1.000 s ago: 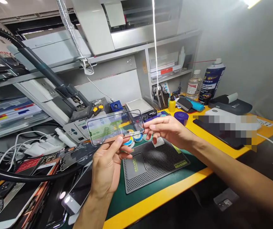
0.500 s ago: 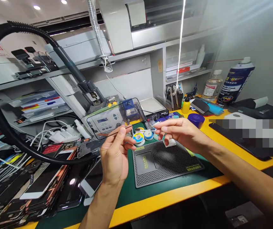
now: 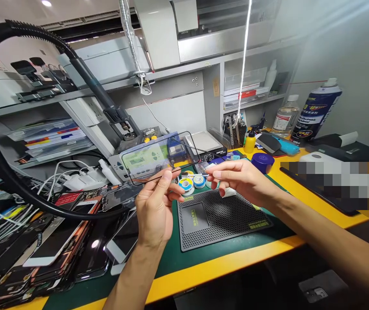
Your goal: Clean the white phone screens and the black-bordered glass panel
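Note:
My left hand [image 3: 155, 209] pinches a clear phone screen glass [image 3: 160, 158] by its lower edge, between thumb and fingers. Thin black edging runs around the rounded sheet, which is held up at a tilt; the bench behind shows through it. My right hand [image 3: 241, 178] is off to the right, thumb and forefinger brought together. A thin white stick [image 3: 195, 175] meets those fingertips; whether they grip it or it lies behind them, I cannot tell. Below both hands lies a grey perforated mat [image 3: 226, 219] on a green work mat [image 3: 178, 267].
Stacked phones and phone parts [image 3: 55, 245] crowd the left, under a black ring-shaped hose [image 3: 19, 183]. Behind the glass stands a control unit [image 3: 120, 165]. Small tape-like spools [image 3: 185, 185], a yellow bottle [image 3: 250, 142], a purple lid [image 3: 262, 162] and a spray can [image 3: 316, 110] are farther back.
The glass has shifted slightly right and tilted a little, still in my left hand. My right fingertips have drawn closer together. The whole view has moved slightly.

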The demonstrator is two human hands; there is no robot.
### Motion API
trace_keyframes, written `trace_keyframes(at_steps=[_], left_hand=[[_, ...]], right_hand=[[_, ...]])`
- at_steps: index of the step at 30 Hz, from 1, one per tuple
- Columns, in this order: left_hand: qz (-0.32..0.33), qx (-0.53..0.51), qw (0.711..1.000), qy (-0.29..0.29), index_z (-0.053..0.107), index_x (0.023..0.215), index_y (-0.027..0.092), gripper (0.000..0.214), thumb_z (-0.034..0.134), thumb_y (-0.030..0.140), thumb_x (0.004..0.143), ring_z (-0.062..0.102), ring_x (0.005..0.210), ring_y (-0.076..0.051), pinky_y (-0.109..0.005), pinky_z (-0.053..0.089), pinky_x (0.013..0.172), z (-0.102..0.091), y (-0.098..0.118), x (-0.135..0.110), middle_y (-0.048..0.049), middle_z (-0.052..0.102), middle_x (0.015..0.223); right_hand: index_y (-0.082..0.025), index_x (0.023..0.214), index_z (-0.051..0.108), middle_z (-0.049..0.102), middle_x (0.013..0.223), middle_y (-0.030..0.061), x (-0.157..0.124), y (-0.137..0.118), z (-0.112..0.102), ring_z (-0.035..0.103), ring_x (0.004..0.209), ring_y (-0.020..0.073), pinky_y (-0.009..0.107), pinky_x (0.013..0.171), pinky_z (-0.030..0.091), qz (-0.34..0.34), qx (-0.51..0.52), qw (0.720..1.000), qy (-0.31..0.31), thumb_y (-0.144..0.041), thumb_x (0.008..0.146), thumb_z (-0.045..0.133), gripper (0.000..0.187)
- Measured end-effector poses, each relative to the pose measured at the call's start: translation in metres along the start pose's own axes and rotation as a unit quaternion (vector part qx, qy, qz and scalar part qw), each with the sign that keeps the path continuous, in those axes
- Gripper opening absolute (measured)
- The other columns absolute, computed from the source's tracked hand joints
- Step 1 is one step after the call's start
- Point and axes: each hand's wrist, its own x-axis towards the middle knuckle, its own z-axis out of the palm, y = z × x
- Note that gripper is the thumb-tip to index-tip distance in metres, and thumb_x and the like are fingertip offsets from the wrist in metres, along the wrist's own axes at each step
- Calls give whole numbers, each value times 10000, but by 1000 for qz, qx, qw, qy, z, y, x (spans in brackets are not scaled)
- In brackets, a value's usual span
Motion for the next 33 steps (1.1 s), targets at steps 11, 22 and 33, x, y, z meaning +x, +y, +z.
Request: trace_keyframes(at_steps=[11,22,33], left_hand=[[-6,8,1000,-16,810,852,159,202,870,325,753,648,561,-110,-182,510,443,1,1,-4,-78,794,845],[-5,22,999,-33,808,897,139,226,857,322,775,649,556,-113,-190,517,455,1,0,-5,-86,794,850],[3,44,998,-49,800,911,151,182,831,300,810,644,547,-114,-206,520,457,0,-4,-7,-82,797,876]], right_hand=[[-159,850,842,741,784,72,-1,-1,5,656,665,150,232,524,503,-1,-5,1000,8,-335,739,880,211],[-170,881,843,717,705,42,-3,-2,6,620,594,119,227,515,503,-7,-3,1000,-5,-338,764,873,206],[-176,880,831,713,687,24,-2,-1,6,634,595,124,222,508,510,-24,-3,1000,-9,-314,752,885,196]])
